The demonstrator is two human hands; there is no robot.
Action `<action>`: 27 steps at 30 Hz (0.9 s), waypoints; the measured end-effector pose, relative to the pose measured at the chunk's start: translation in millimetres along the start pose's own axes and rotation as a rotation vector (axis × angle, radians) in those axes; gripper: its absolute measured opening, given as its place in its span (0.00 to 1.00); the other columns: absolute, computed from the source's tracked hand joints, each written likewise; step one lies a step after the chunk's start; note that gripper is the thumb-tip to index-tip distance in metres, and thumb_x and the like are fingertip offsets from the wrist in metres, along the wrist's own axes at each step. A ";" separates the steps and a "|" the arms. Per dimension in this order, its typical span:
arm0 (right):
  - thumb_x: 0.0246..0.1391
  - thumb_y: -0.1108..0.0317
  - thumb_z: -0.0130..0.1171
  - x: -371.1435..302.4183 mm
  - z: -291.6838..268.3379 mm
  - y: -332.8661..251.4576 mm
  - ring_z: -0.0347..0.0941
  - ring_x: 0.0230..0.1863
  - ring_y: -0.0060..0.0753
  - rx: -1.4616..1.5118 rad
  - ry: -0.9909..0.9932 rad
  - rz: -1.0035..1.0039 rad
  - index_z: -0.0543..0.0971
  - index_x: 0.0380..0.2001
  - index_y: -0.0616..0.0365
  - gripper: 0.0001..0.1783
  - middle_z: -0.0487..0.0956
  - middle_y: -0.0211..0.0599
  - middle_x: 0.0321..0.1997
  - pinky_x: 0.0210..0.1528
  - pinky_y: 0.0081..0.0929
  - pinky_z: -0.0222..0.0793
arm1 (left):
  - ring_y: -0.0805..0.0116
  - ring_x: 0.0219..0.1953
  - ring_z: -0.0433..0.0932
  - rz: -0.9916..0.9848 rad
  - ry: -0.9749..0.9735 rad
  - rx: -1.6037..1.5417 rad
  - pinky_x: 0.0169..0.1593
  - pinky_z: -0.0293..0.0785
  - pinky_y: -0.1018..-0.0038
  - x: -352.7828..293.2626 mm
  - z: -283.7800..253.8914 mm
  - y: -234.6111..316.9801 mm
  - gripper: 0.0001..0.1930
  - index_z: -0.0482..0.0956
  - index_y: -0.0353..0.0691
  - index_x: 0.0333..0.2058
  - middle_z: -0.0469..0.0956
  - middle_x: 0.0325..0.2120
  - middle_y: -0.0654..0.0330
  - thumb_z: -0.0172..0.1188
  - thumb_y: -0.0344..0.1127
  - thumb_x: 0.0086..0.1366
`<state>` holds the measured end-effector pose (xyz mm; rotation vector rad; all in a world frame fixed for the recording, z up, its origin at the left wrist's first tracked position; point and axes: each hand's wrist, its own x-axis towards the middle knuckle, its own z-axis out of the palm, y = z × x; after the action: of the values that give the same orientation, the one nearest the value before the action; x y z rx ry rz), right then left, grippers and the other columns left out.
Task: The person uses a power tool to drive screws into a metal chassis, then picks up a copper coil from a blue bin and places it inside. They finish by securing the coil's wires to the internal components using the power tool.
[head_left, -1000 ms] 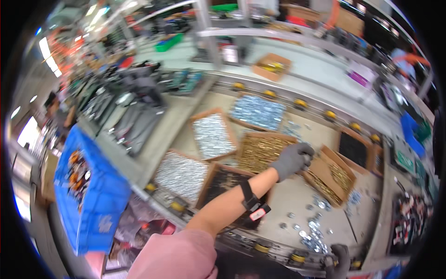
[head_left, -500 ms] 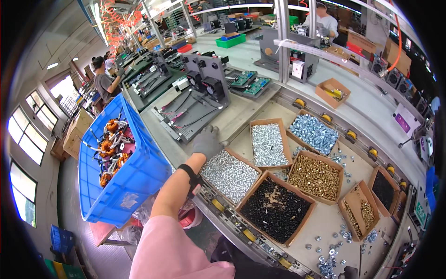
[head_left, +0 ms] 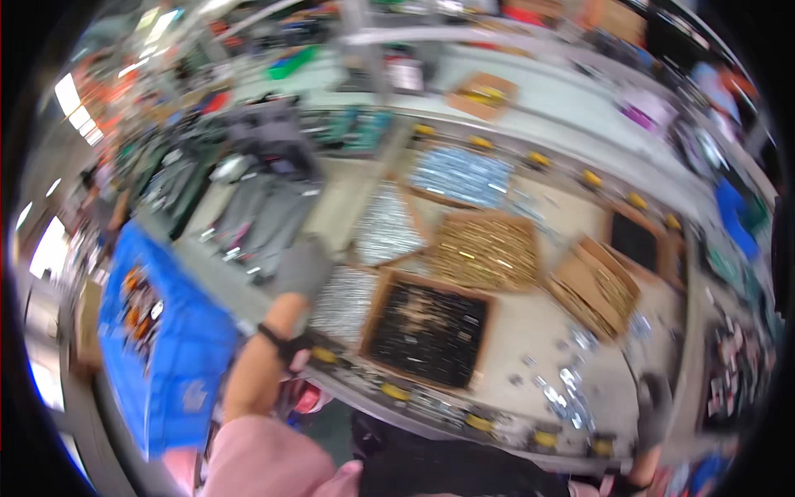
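The whole view is smeared by motion. My left hand (head_left: 303, 267), in a grey glove with a dark band on the wrist, is at the near end of a grey metal chassis (head_left: 269, 207) with wires and black fans. Beside it lies a cardboard tray of silver screws (head_left: 344, 302). Whether it grips anything is too blurred to see. My right hand (head_left: 653, 407), also grey-gloved, is at the right end of the bench, close to loose silver screws (head_left: 567, 389). A thin dark line runs up from near it; its fingers are indistinct.
More cardboard trays stand between my hands, holding black screws (head_left: 426, 335), brass-coloured screws (head_left: 484, 253) and bluish screws (head_left: 461, 176). A blue plastic crate (head_left: 186, 356) with copper-wound coils is at the left. Yellow rollers (head_left: 396, 391) line the bench edges.
The view has swung rightward, so the bench appears shifted left. My right hand, barely visible at the lower edge before, now shows at the right. My left hand stays near the chassis.
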<state>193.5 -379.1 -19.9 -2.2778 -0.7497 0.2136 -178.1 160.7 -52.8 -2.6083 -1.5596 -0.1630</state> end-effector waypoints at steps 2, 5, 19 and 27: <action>0.54 0.71 0.58 4.8 -5.8 18.3 0.74 0.44 0.29 0.193 0.066 0.029 0.76 0.41 0.64 0.12 0.78 0.40 0.41 0.49 0.27 0.69 | 0.47 0.35 0.80 -0.033 -0.095 0.014 0.38 0.75 0.55 -9.8 -18.7 31.2 0.25 0.76 0.34 0.40 0.80 0.33 0.44 0.56 0.53 0.59; 0.53 0.71 0.59 20.2 -17.8 32.4 0.75 0.40 0.29 0.018 0.081 0.058 0.77 0.41 0.61 0.12 0.79 0.38 0.39 0.45 0.24 0.70 | 0.41 0.38 0.78 0.018 -0.115 0.085 0.40 0.75 0.55 -29.4 -39.7 59.2 0.31 0.72 0.35 0.48 0.77 0.42 0.44 0.60 0.55 0.55; 0.49 0.64 0.56 20.7 56.3 -1.0 0.73 0.44 0.49 -0.648 -0.694 -0.226 0.76 0.34 0.53 0.09 0.73 0.42 0.42 0.46 0.42 0.70 | 0.46 0.50 0.72 0.603 -0.130 -0.288 0.49 0.72 0.57 -120.3 -47.0 203.6 0.32 0.69 0.38 0.53 0.70 0.50 0.42 0.64 0.49 0.53; 0.42 0.85 0.52 26.0 24.1 -47.1 0.73 0.37 0.37 -0.079 -0.353 -0.296 0.76 0.37 0.59 0.17 0.72 0.39 0.35 0.40 0.26 0.69 | 0.54 0.57 0.67 1.132 -0.630 -0.726 0.57 0.67 0.65 -174.9 -77.9 241.2 0.29 0.68 0.42 0.55 0.66 0.57 0.50 0.59 0.48 0.58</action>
<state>184.8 -323.0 -3.7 -2.1929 -1.2854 0.4593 -51.0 -116.1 -7.6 -3.8722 0.2823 0.2604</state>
